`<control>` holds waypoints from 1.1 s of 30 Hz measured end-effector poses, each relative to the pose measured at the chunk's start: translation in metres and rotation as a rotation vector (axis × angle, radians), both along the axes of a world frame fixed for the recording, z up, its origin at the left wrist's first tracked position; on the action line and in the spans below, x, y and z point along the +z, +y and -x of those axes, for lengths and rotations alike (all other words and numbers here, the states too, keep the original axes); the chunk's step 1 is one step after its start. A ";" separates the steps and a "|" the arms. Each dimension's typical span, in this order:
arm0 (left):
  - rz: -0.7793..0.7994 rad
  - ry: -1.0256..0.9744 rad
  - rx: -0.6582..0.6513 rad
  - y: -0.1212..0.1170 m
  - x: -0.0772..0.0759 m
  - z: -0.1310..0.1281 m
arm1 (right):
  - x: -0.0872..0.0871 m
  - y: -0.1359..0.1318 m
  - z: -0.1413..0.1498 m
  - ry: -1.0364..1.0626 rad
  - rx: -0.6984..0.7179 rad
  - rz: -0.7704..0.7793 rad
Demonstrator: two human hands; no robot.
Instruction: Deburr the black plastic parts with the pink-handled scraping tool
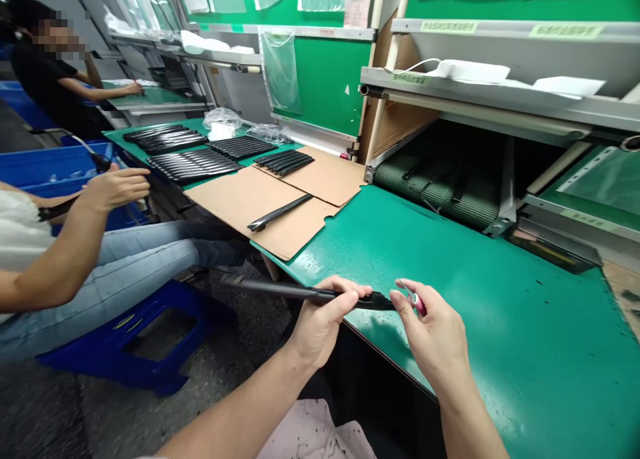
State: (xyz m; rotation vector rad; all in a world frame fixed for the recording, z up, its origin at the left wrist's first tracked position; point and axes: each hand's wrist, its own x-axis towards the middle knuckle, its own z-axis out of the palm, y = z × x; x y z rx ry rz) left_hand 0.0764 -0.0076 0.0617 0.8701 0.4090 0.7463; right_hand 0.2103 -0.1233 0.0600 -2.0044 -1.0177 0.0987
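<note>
Over the table's front edge, my left hand [323,319] grips a long, glossy black plastic strip [285,290]. The strip lies nearly level, its far end reaching out to the left. My right hand [435,326] is closed around a small tool with a pinkish-red handle [419,304] and a thin metal tip. Its thumb and fingertips are close to the strip's right end; whether they touch it I cannot tell. Another black strip [280,212] rests alone on the brown cardboard [225,199] further back.
Black strips [193,164] lie in rows on the green table [480,279], with several more [284,161] on cardboard. A conveyor belt [435,186] runs under the shelf at right. To the left, a co-worker's hand [113,189] is raised beside a blue stool [145,332]; another person sits behind.
</note>
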 end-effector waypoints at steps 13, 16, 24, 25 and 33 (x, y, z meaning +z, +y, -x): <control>-0.208 -0.008 0.351 -0.010 0.001 -0.001 | -0.035 0.013 0.050 -0.055 -0.162 -0.336; -0.193 -0.001 0.311 -0.012 0.004 0.004 | -0.028 0.010 0.037 -0.194 -0.310 -0.380; -0.072 0.079 0.374 0.007 0.016 -0.004 | -0.023 -0.007 0.026 0.100 0.041 -0.199; -0.038 0.067 0.360 0.012 0.016 -0.006 | -0.023 -0.008 0.034 0.130 0.155 -0.172; 0.122 0.076 0.141 0.018 0.001 -0.007 | -0.026 0.003 0.077 0.541 0.406 -0.005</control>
